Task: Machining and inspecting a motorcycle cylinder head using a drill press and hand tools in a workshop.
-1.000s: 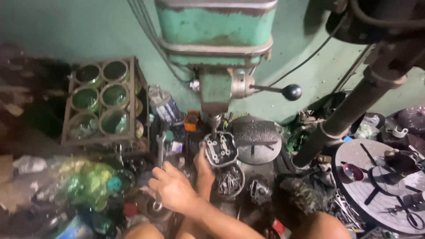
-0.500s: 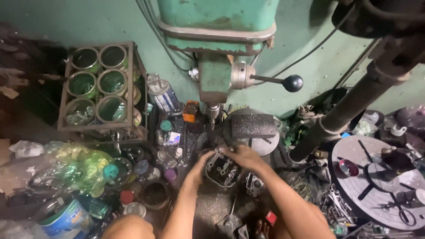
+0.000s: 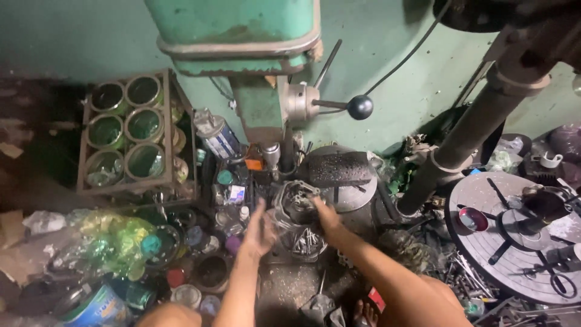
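Note:
A grey metal engine cylinder [image 3: 295, 201] with fins and a round bore sits tilted under the spindle [image 3: 272, 155] of a green drill press [image 3: 242, 54]. My left hand [image 3: 260, 229] is at its left side, blurred, fingers spread against it. My right hand [image 3: 327, 217] grips its right side. Below the cylinder lies a pile of loose bolts and drill bits [image 3: 302, 243]. The round drill table [image 3: 340, 172] is just behind my right hand.
A wooden crate [image 3: 130, 130] of green glass jars stands at left, with paint cans [image 3: 97, 306] and small pots below. The black-knobbed feed lever [image 3: 359, 107] sticks out right. A thick column [image 3: 478, 127] and a slotted round faceplate [image 3: 514, 236] fill the right.
One second ago only my left hand reached among the pots. Both hands have since closed on the cylinder, and the view has drawn closer to the drill press.

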